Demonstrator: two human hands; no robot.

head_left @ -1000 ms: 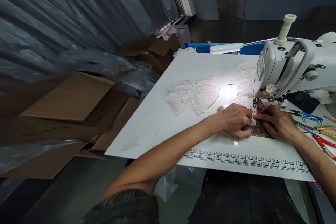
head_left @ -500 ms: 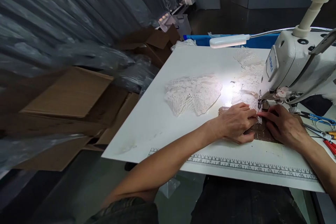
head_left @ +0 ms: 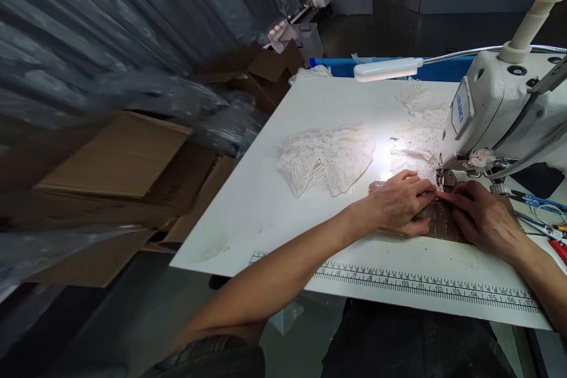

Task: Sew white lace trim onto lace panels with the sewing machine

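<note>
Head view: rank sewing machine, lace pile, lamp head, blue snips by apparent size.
1. sewing machine, cut off at the frame edge
2. lace pile
3. lamp head
4. blue snips, partly hidden, so unsure

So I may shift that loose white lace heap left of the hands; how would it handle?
The heap of white openwork lace lies crumpled, so probably floppy. It looks thin and airy, likely very light, and may snag.
</note>
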